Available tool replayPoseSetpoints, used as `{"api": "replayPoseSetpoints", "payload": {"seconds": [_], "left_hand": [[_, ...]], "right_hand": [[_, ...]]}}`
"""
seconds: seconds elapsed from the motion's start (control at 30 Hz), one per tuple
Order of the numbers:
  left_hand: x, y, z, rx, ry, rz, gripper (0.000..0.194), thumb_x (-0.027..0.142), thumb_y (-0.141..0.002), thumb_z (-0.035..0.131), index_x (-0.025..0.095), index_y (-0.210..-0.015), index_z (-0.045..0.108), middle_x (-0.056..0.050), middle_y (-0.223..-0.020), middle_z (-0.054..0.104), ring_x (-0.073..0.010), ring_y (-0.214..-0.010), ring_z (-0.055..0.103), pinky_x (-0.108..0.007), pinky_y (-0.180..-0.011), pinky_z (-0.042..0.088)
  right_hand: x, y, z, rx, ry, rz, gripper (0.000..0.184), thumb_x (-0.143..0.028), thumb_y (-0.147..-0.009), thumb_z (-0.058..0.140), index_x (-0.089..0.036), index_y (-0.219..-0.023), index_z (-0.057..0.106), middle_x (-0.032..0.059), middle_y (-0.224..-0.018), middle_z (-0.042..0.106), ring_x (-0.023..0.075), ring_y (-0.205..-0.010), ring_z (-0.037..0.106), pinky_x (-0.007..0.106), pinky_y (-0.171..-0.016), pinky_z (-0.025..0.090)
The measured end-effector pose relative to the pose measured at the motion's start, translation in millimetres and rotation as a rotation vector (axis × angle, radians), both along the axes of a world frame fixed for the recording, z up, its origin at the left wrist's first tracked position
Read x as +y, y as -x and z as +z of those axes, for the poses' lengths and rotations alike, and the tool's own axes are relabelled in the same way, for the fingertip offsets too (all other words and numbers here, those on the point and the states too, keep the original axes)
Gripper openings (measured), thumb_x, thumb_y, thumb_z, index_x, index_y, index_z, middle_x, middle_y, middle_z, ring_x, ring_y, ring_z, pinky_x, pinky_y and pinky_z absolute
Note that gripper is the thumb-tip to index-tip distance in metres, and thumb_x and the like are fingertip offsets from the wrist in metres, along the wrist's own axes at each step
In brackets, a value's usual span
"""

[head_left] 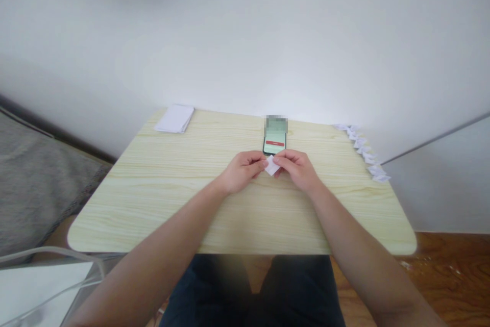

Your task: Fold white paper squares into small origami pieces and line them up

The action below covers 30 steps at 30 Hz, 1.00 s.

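Between my two hands is a small piece of folded white paper, its shape a diamond with one corner pointing toward me. My left hand pinches its left corner between thumb and fingers. On the opposite side, my right hand grips the right corner in the same way. Both hands are just above the wooden table, and my fingers hide the paper's side edges. Right behind the paper lies a phone with a lit screen showing a red bar; its upper part is pixelated.
The light wood-grain table stands against a white wall. A stack of white paper sheets lies at its back left. Several folded white paper pieces line its right edge. Grey fabric is at the far left.
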<state>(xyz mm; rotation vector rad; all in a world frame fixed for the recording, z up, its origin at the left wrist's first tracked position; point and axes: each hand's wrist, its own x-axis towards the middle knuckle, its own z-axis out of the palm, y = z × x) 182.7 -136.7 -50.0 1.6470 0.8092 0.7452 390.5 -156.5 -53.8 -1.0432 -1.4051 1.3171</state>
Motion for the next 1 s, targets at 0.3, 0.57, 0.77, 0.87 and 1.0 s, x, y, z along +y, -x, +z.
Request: {"api": "replayPoseSetpoints", "payload": {"seconds": [0.3, 0.57, 0.77, 0.87, 1.0], "left_hand": [[-3.0, -0.8, 3.5, 0.019, 0.038, -0.069, 0.033, 0.040, -0.096, 0.056, 0.015, -0.074, 0.058, 0.004, -0.061, 0.046, -0.0095, -0.057, 0.037, -0.026, -0.056, 0.026], [-2.4, -5.2, 0.1, -0.112, 0.055, 0.041, 0.022, 0.036, -0.092, 0.062, 0.014, -0.091, 0.066, -0.003, -0.080, 0.066, -0.0137, -0.074, 0.058, -0.027, -0.070, 0.044], [-0.4, -6.5, 0.5, -0.125, 0.100, 0.145, 0.019, 0.034, -0.089, 0.066, 0.015, -0.090, 0.063, -0.002, -0.074, 0.067, -0.0128, -0.065, 0.060, -0.026, -0.064, 0.046], [0.8, -6.5, 1.4, -0.168, 0.146, 0.178, 0.019, 0.031, -0.086, 0.068, 0.016, -0.096, 0.060, 0.000, -0.069, 0.067, -0.0126, -0.061, 0.061, -0.026, -0.063, 0.047], [2.3, -5.6, 1.4, -0.251, 0.180, 0.166, 0.028, 0.030, -0.085, 0.070, 0.019, -0.106, 0.057, 0.003, -0.062, 0.065, -0.0130, -0.058, 0.061, -0.026, -0.061, 0.048]], "right_hand": [[-0.8, 0.2, 4.5, -0.117, -0.052, -0.020, 0.013, -0.029, -0.087, 0.070, -0.020, -0.077, 0.071, -0.0005, -0.070, 0.071, 0.0142, -0.065, 0.064, 0.027, -0.063, 0.050], [0.7, 0.0, -1.7, -0.068, -0.020, -0.008, 0.025, -0.042, -0.087, 0.073, -0.019, -0.080, 0.067, 0.0004, -0.069, 0.070, 0.0137, -0.058, 0.063, 0.027, -0.058, 0.050], [0.8, 1.6, -0.7, 0.026, 0.002, -0.029, 0.025, -0.037, -0.084, 0.075, -0.022, -0.103, 0.067, -0.0006, -0.073, 0.072, 0.0156, -0.060, 0.067, 0.031, -0.063, 0.056], [-0.2, 2.2, 0.5, 0.069, -0.019, -0.012, 0.026, -0.029, -0.081, 0.076, -0.024, -0.103, 0.065, -0.0017, -0.077, 0.073, 0.0156, -0.065, 0.068, 0.031, -0.067, 0.057], [-0.4, 2.3, -0.9, 0.063, -0.062, 0.000, 0.016, -0.021, -0.077, 0.077, -0.021, -0.090, 0.068, 0.0003, -0.082, 0.073, 0.0143, -0.069, 0.068, 0.029, -0.067, 0.057]]}}
